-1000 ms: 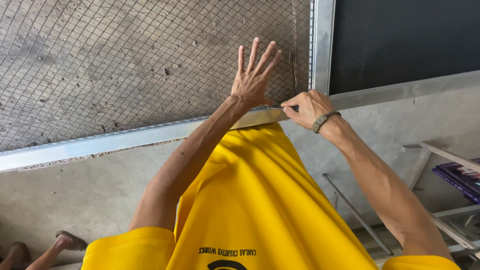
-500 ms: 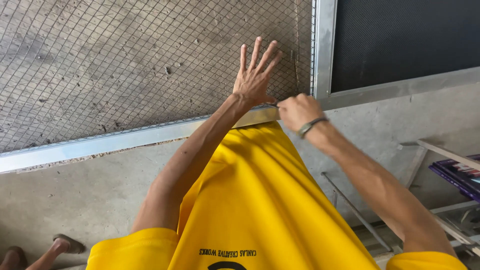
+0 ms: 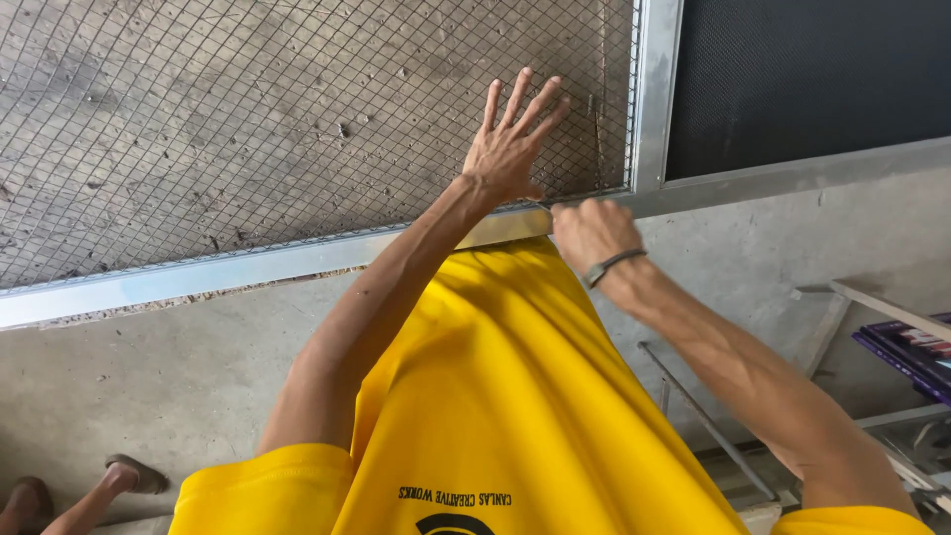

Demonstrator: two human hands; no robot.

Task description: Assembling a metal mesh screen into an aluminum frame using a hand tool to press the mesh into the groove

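My left hand [image 3: 507,149] lies flat, fingers spread, on a wire mesh panel [image 3: 248,129] close to its lower right corner. The mesh is set in an aluminium frame [image 3: 248,269] whose bottom rail runs across the view. My right hand [image 3: 591,230], with a band on the wrist, is curled into a fist against that rail just below and right of the left hand. Anything inside the fist is hidden. My yellow shirt [image 3: 515,416] fills the lower middle.
A dark fine-mesh panel [image 3: 812,79] sits right of the upright frame bar [image 3: 656,89]. Below is concrete floor [image 3: 149,396]. A person's foot in a sandal [image 3: 129,476] is at the lower left. A metal rack [image 3: 708,421] and purple books [image 3: 911,352] are at the right.
My right hand has slid left along the bottom rail toward my left hand and turned knuckles up. My left hand stays pressed on the mesh.
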